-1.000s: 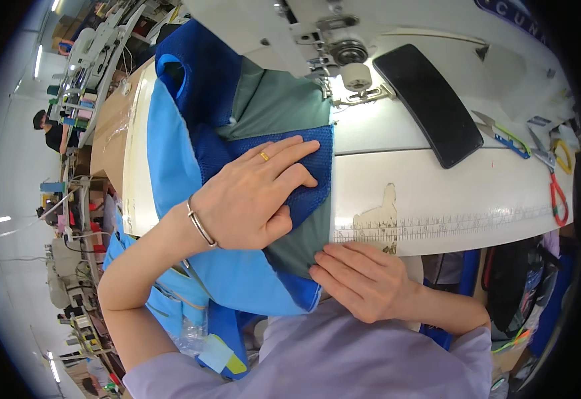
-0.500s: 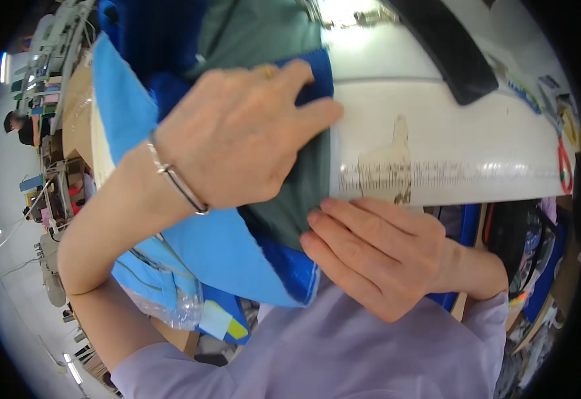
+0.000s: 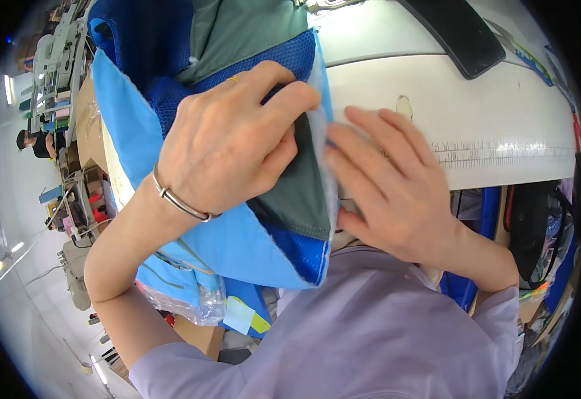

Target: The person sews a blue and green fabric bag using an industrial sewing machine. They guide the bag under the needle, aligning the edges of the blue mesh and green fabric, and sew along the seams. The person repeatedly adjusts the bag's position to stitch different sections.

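1. In the head view, the layered fabric [image 3: 294,196] looked like an unfinished piece in blues and grey-green, spread from 11 o'clock down to 6 o'clock.
2. Its grey-green panel [image 3: 254,30] was smooth and softly creased; a dark-blue mesh band [image 3: 297,56] with a honeycomb texture crossed it. The light-blue cloth [image 3: 230,246] was flat and matte, with slightly frayed edges, and tapered to a corner at 6 o'clock. A fuzzy whitish strip [image 3: 320,73] ran along the side facing 3 o'clock.
3. The left hand [image 3: 234,143] lay on top of the fabric, fingers bent toward that strip; whether they pinched it, I could not tell.
4. The right hand [image 3: 397,183], blurred, was loosely spread, thumb apart, gripping nothing visible. The fabric was at its 9 o'clock, the edge just beside or touching its fingertips.
5. The white tabletop [image 3: 370,80] extended toward 2 o'clock, bearing a printed scale [image 3: 483,154] and a glossy black slab [image 3: 460,40].
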